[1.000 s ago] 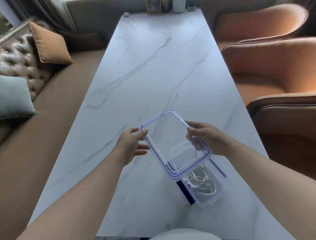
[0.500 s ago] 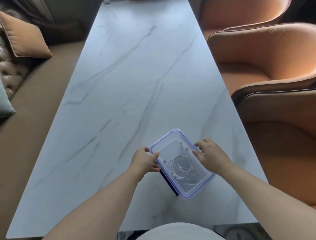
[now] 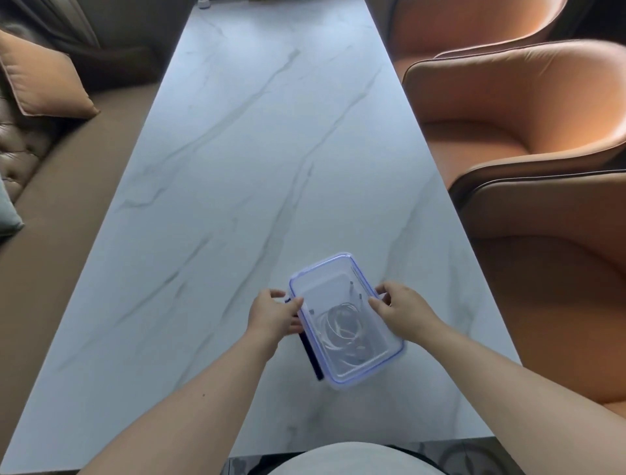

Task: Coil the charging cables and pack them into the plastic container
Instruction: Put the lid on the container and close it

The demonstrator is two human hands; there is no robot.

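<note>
A clear plastic container [image 3: 342, 374] with a blue-rimmed lid [image 3: 325, 286] on top sits on the white marble table [image 3: 237, 169], near its front edge. Coiled white charging cables [image 3: 340, 327] show through the lid. My left hand [image 3: 272, 313] grips the lid's left edge, thumb on top and fingers curled at the side. My right hand [image 3: 403, 315] holds the right edge the same way. A dark blue latch flap [image 3: 311, 356] hangs down along the container's left side.
Two orange armchairs [image 3: 508, 112] stand close along the table's right side. A brown tufted sofa with an orange cushion [image 3: 40, 84] and a grey cushion [image 3: 8, 210] runs along the left. A small white object [image 3: 204, 4] lies at the table's far end.
The lid, held tilted above the container a second ago, now lies flat on it. Both hands stay at its long edges. The view has tipped downward.
</note>
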